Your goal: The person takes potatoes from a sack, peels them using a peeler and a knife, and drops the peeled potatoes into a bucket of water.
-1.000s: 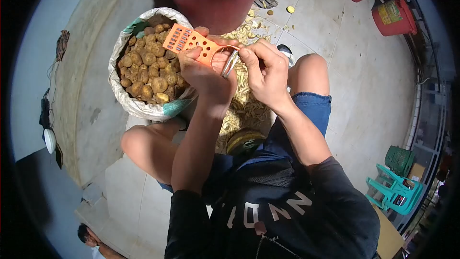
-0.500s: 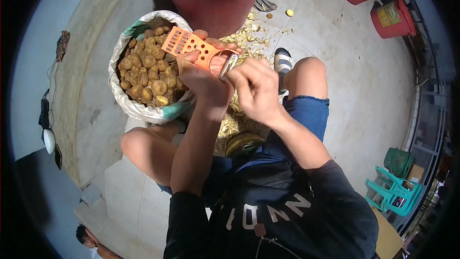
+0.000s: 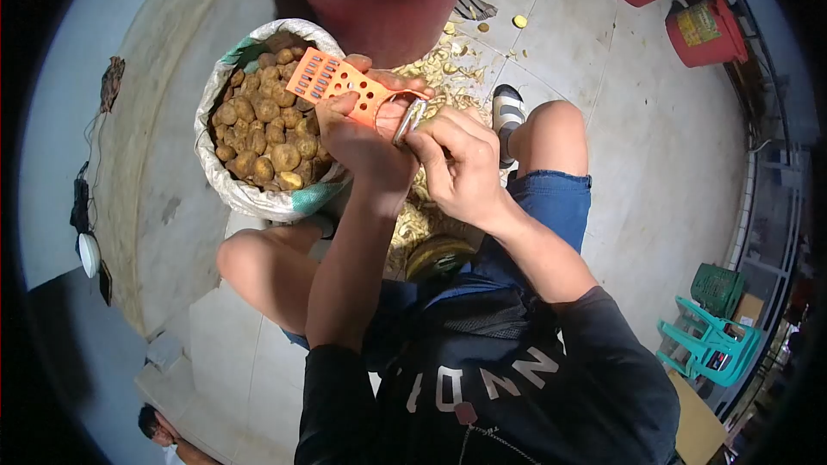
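Pale letters (image 3: pixel 544 365) including "NN", black shirt (image 3: pixel 564 405), unreadable labels (image 3: pixel 699 25), red buckets (image 3: pixel 711 53)

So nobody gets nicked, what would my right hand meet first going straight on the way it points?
Probably the metal part of the orange peeler, by your right hand, then your left hand; depth is unclear.

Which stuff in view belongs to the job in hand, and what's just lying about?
Job, apparently:
orange tool in left hand
metal piece at right hand
potatoes
white sack
peelings
large red tub, probably

Likely just about:
teal chair
green basket
smaller red buckets
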The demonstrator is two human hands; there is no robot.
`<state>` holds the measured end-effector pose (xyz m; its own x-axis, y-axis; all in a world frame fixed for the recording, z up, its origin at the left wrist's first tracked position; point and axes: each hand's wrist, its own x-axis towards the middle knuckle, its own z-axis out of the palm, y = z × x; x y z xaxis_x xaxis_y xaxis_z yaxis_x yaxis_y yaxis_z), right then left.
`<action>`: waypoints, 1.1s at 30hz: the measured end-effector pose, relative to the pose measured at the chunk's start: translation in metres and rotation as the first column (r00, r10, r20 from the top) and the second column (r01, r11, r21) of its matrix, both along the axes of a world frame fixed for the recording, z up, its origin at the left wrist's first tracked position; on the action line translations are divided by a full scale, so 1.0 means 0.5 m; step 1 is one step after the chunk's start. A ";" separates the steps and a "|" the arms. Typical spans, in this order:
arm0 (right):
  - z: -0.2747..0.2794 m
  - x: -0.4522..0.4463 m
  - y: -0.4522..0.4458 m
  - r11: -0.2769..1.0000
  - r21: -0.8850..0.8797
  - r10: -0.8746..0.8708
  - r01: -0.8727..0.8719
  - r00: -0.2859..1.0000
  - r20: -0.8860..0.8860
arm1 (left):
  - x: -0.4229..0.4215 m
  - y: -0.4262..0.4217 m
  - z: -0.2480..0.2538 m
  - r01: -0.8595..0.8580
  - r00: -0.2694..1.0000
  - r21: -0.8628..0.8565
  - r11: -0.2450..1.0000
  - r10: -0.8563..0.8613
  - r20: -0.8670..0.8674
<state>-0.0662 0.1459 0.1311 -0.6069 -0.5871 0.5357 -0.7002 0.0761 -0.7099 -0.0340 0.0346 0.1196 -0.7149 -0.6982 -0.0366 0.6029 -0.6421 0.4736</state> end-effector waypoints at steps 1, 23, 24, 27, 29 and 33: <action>-0.008 -0.015 0.001 1.000 0.017 0.015 -0.014 0.997 -0.078 | -0.001 -0.001 -0.004 0.014 0.999 0.027 1.000 -0.013 -0.038; -0.010 -0.038 -0.003 0.995 0.017 -0.098 0.098 0.995 -0.017 | 0.000 -0.003 -0.018 0.016 0.999 0.100 0.995 -0.011 -0.053; -0.006 -0.046 -0.002 0.991 0.047 -0.127 0.126 0.992 0.013 | 0.001 -0.004 -0.016 0.017 0.998 0.098 0.995 -0.011 -0.058; -0.014 0.004 -0.003 1.000 0.002 -0.002 0.003 0.999 -0.038 | 0.008 0.001 0.008 0.015 0.999 0.076 0.997 -0.019 0.044; -0.001 -0.015 -0.004 1.000 -0.007 -0.019 0.020 0.999 0.039 | 0.001 -0.003 -0.001 0.009 1.000 0.076 0.997 -0.010 0.013; -0.002 -0.043 0.010 0.997 -0.052 -0.038 0.061 0.928 0.370 | -0.016 -0.002 0.025 -0.057 0.998 0.127 0.990 0.054 0.028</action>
